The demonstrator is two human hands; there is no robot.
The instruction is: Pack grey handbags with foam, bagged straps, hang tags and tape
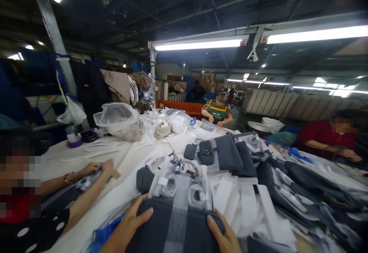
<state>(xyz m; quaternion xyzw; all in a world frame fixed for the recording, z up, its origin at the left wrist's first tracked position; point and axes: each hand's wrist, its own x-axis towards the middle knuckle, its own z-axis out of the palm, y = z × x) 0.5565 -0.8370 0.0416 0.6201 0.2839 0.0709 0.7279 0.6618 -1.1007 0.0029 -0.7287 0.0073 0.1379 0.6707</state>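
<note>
A dark grey bag (178,226) with a clear plastic band across it lies at the bottom centre of the white table (115,168). My left hand (129,226) grips its left top corner, thumb on top. My right hand (225,237) grips its right top corner, thumb over the edge. Behind the bag lie wrapped straps and metal fittings (178,180) in clear plastic, then another grey bag (221,153).
A co-worker at the left rests both hands (97,168) on a grey piece. Two more people work across the table, one at the back (217,111) and one at the right (330,138). A pile of grey bags (310,195) fills the right. Plastic sacks (120,120) stand at the back left.
</note>
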